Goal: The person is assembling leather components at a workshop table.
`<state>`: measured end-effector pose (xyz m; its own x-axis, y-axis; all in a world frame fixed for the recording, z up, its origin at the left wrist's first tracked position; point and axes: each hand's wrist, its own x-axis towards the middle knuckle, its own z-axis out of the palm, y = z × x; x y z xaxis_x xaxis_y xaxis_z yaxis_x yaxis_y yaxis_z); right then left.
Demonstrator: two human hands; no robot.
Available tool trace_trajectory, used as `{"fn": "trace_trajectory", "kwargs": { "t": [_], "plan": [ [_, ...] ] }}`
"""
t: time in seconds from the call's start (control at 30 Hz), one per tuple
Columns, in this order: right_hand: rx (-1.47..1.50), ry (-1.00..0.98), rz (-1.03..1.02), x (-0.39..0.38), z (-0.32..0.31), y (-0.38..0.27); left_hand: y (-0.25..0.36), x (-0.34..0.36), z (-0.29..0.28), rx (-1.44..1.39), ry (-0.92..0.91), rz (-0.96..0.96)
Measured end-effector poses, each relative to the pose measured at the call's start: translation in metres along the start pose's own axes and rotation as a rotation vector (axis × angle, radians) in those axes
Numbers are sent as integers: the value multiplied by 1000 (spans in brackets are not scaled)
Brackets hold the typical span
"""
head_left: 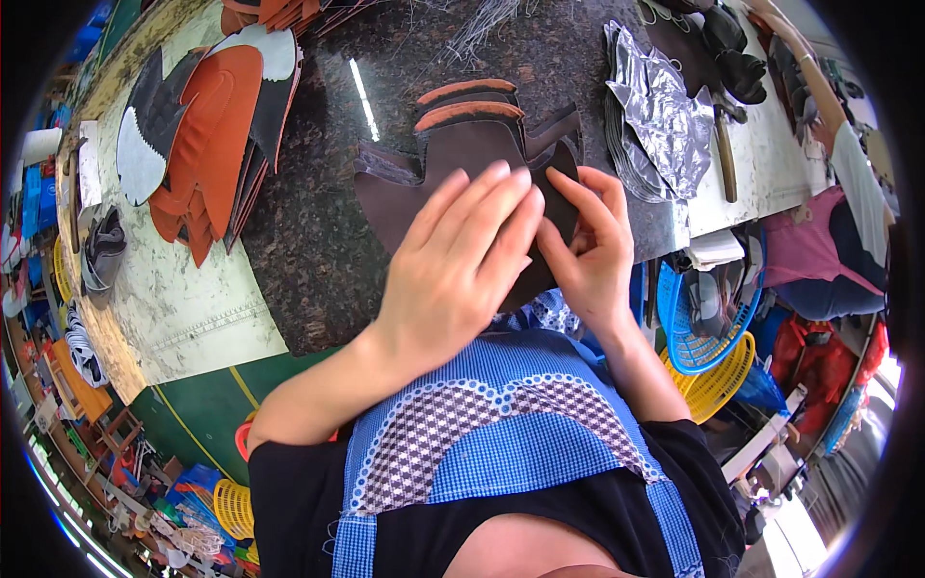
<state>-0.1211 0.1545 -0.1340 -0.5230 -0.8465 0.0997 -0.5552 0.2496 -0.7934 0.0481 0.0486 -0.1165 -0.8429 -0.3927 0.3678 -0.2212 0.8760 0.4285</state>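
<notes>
A stack of dark brown leather pieces [462, 144] with curved, winged edges lies on the dark speckled tabletop in front of me. Two orange-brown edges [469, 113] show at its far side. My left hand [461, 255] lies on the top piece, fingers stretched out and side by side, palm down. At the stack's right edge, my right hand [590, 246] has its thumb and fingers closed on the rim of a dark brown piece. The part of the leather under my left palm is hidden.
Orange, black and white cut shoe pieces [217, 125] are piled on the left. Silvery crumpled sheets [660, 125] and a wooden-handled tool [725, 154] lie to the right. Blue [689, 332] and yellow baskets [718, 376] stand below the right edge. Another person's arm [814, 72] reaches in at the far right.
</notes>
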Motion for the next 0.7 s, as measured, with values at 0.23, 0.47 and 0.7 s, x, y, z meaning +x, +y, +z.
{"fn": "trace_trajectory", "kwargs": {
  "t": [0.23,0.47,0.7],
  "plan": [
    [-393,-9,-282,11,-13,-15,-12,-15,14,19,-180,-126],
    [-746,-262,-398,-8,-1,3,-88,-27,-73,255,202,26],
    [-621,-208,-414,-2,5,-3,-210,-130,-170,237,280,-577]
  ]
}}
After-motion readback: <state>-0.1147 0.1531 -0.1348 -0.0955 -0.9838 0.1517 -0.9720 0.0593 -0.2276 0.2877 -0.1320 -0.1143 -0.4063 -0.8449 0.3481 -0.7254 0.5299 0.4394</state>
